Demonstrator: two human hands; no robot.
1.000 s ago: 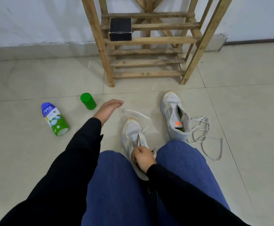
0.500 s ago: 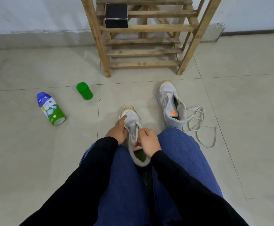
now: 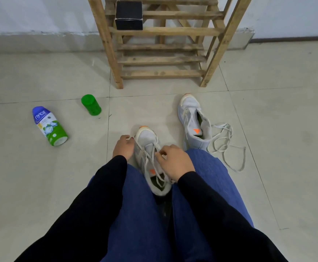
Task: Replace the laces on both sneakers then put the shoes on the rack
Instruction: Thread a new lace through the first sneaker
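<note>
Between knees, head view: near sneaker (image 3: pixel 148 146) on floor, toe pointing away. Right hand (image 3: pixel 175 162) over its tongue, thumb and finger pinching lace (image 3: pixel 155 148). Left hand (image 3: pixel 123 148) against its left side by toe, fingers curled on lace end, I think, bit blurry. Far sneaker (image 3: pixel 193 123) ahead-right of right hand, unlaced, loose lace (image 3: pixel 228 146) just beside it. Rack (image 3: pixel 162 59) farther ahead; bottle (image 3: pixel 49 126) and green cap (image 3: pixel 91 105) off left of left hand.

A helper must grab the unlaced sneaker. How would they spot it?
Find the wooden rack against the wall. On the floor before its right leg lies a grey sneaker beside a loose lace. Unlike the other sneaker between the knees, no hand touches it.
</note>
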